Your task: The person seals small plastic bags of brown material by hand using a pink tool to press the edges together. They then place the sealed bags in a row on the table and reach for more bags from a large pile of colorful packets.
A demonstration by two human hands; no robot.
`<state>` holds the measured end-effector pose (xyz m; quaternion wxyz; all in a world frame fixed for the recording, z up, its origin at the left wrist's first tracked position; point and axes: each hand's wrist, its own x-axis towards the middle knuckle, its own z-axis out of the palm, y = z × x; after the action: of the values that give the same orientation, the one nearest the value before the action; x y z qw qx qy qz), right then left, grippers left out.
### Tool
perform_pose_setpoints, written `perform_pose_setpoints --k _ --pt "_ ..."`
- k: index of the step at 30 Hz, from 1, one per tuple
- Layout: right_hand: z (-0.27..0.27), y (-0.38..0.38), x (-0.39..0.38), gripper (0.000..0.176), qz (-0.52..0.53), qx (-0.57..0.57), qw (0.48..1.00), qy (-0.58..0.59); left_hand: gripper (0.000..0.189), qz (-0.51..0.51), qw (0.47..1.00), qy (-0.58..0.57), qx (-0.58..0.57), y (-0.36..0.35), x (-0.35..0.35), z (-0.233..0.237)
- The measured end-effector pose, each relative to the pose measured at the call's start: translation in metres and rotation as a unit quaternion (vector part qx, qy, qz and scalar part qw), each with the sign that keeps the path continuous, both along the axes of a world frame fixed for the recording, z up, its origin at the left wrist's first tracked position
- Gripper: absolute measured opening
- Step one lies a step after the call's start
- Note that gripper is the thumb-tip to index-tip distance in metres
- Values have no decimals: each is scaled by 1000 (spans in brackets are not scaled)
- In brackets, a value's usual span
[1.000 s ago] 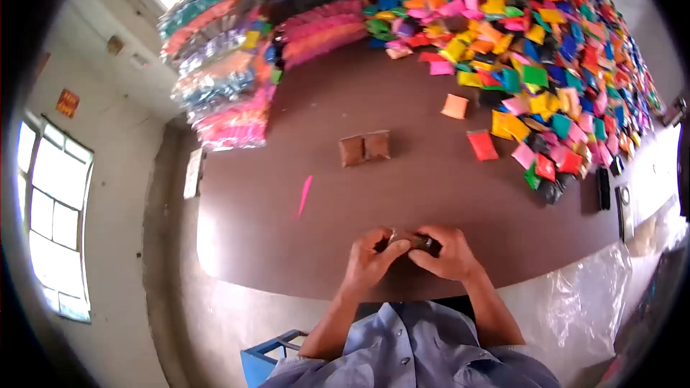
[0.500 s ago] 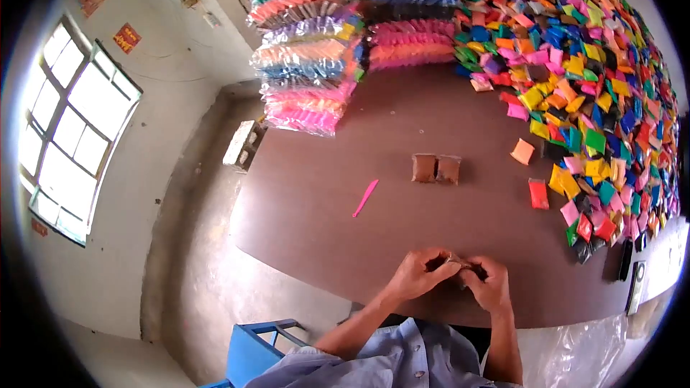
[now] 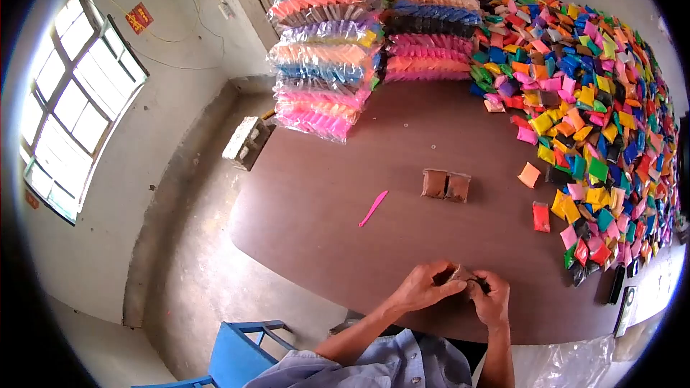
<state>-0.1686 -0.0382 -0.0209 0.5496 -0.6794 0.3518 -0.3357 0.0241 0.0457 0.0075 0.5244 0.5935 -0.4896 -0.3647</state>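
Near the table's front edge, my left hand (image 3: 429, 287) and my right hand (image 3: 492, 299) are closed on a small brown packet (image 3: 462, 273). Fingers cover most of it, so its full shape is hidden. Farther up the table lie two brown packets in clear film (image 3: 446, 185), side by side. A thin pink plastic knife-shaped tool (image 3: 374, 209) rests to their left, apart from both hands.
A large heap of small colourful packets (image 3: 575, 115) covers the right side of the brown table (image 3: 316, 194). Bagged rows of packets (image 3: 323, 50) are stacked at the back. A blue chair (image 3: 241, 356) stands at lower left, and clear plastic film (image 3: 575, 363) hangs at lower right.
The camera view has shifted slightly, so the table things appear a little lower. Both hands stay together on the brown packet, which shows a bit more between the fingers.
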Motion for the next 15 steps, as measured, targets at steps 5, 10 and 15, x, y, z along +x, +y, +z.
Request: perform_pose_setpoints --k 5,10,15 --pt "0 1 -3 24 5 72 997 14 29 -32 997 17 63 1 6 -11" --pt "11 3 1 26 17 75 997 -17 29 -2 996 61 66 2 7 -9" --pt "3 1 -1 22 13 -1 1000 20 35 -16 994 -4 106 1 10 -14"
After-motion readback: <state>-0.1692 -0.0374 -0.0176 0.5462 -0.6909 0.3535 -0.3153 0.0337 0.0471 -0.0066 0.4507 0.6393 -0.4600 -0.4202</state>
